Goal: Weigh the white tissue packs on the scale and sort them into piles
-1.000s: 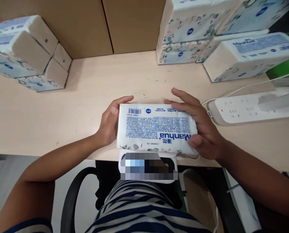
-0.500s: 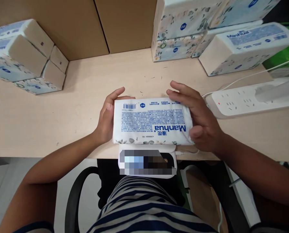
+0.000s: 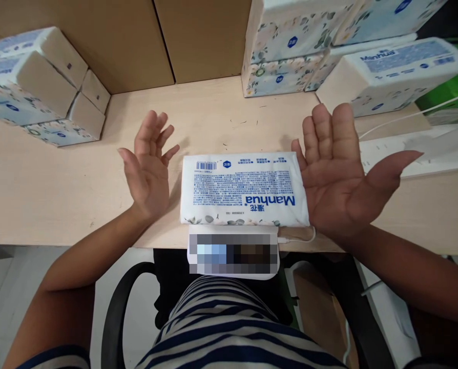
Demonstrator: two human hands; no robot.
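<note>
A white tissue pack (image 3: 240,189) with blue "Manhua" print, upside down from my side, lies near the front edge of the desk. My left hand (image 3: 148,169) is raised to its left, palm turned up and fingers spread, apart from the pack. On the other side, my right hand (image 3: 336,174) is open and palm up, with nothing in it; its inner edge is very close to the pack's right end, and I cannot tell if they touch. Just in front of the pack a white device (image 3: 232,275), partly blurred out, overhangs the desk edge with a cable plugged in.
Tissue packs (image 3: 44,87) are stacked at the left back. More packs (image 3: 283,51) stand at the right back, one loose pack (image 3: 390,77) beside them. A white power strip (image 3: 382,154) lies behind my right hand. Cardboard (image 3: 209,41) borders the desk (image 3: 40,205).
Both hands have let go of the tissue pack and moved outward, turning palms up with fingers spread. The pack stays in nearly the same place.
</note>
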